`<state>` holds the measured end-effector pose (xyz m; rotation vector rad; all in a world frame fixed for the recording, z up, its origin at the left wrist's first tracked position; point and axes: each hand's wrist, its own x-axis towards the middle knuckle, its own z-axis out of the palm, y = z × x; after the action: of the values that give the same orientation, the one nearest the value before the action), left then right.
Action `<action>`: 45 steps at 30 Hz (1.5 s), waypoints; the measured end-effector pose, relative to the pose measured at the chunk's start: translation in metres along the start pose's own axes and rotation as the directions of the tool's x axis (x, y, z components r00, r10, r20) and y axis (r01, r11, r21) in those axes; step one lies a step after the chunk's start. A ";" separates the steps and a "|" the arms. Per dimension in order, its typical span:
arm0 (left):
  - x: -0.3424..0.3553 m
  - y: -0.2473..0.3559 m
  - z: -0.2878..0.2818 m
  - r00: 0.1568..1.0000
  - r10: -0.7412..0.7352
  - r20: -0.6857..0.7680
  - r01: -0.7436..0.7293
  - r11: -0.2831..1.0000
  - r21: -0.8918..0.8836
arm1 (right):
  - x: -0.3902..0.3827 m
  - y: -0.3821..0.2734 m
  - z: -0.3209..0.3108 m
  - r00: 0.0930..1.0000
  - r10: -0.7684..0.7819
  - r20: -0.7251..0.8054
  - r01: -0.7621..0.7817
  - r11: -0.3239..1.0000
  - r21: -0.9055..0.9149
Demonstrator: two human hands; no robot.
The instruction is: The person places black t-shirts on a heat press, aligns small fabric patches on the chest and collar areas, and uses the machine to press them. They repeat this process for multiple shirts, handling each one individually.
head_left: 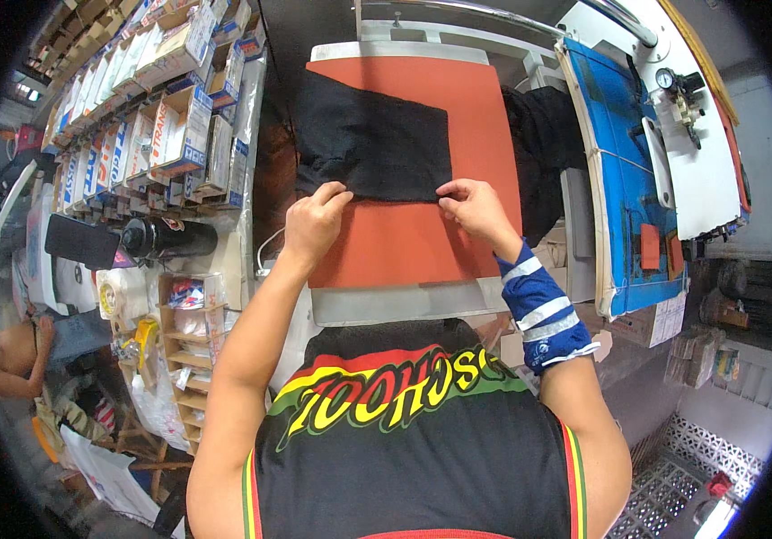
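Note:
A black piece of fabric (372,139) lies flat over the upper part of an orange-red pad (395,251). Its left end hangs past the pad's left side. My left hand (312,223) pinches the fabric's near edge towards the left. At the near right corner, my right hand (477,212) grips the cloth between thumb and fingers. A blue band with white stripes (543,305) wraps my right forearm. More black cloth (543,153) is bunched beyond the pad's right side.
Shelves of long cardboard boxes (179,130) line the left, with a black bottle (170,238) and a dark phone-like slab (80,241) nearby. To the right stands a blue-covered panel (615,171) beside a pressure gauge (665,79). Another person (13,359) is at far left.

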<state>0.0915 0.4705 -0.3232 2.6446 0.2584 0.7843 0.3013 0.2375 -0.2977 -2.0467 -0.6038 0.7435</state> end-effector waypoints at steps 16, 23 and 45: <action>0.061 0.020 0.020 0.991 0.012 0.135 -0.003 0.998 -0.070 | 0.069 -0.035 0.071 0.694 -0.718 -0.044 0.442 0.474 -0.762; 0.050 -0.002 0.011 0.986 0.111 0.122 -0.120 0.990 0.070 | 0.063 -0.024 0.072 0.742 -0.657 -0.133 0.390 0.584 -0.712; 0.091 0.023 0.061 0.909 0.207 0.362 -0.246 0.967 0.063 | 0.152 0.014 -0.045 0.778 -0.624 -0.066 0.396 0.570 -0.720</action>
<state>0.2027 0.4563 -0.3172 2.8903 -0.1104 0.3522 0.4417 0.3044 -0.3318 -2.3565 -1.3668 -0.2304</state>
